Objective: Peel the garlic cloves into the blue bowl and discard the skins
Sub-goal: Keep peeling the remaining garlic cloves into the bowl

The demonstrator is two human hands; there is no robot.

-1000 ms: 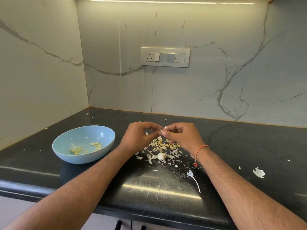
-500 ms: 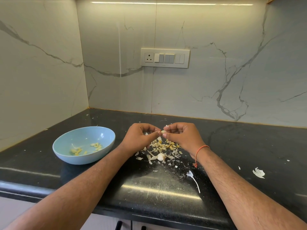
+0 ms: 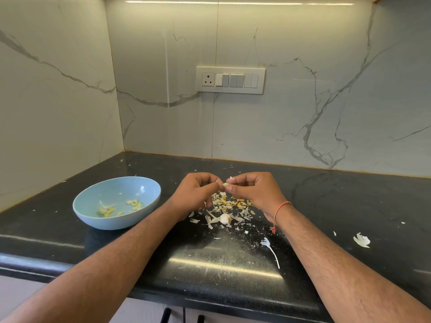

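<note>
**Small clove pinched between both hands, above the skin pile**

I hold one garlic clove between my two hands, right of the blue bowl and above the heap of skins on the black worktop. My left hand has its grip closed on one end of the clove, fingers curled in; my right hand pinches the other end, with a scrap of white skin showing at its fingertips.

I judge the clove to be very light, firm and somewhat slick where bare, so it could squirt out of a hard pinch. The skin is papery, brittle and tears into flakes, and bits may cling to my fingers. The best hold is at the two tips of the clove, leaving the middle free so a nail can lift the skin's edge and strip it lengthwise.

The bowl already has a few peeled yellowish cloves lying in its bottom. A whitish lump, perhaps an unpeeled clove or the bulb's remnant, lies at the near edge of the skin pile, farther from the bowl than my left hand. Loose skins lie well right of the bowl; none is yet discarded.
</note>
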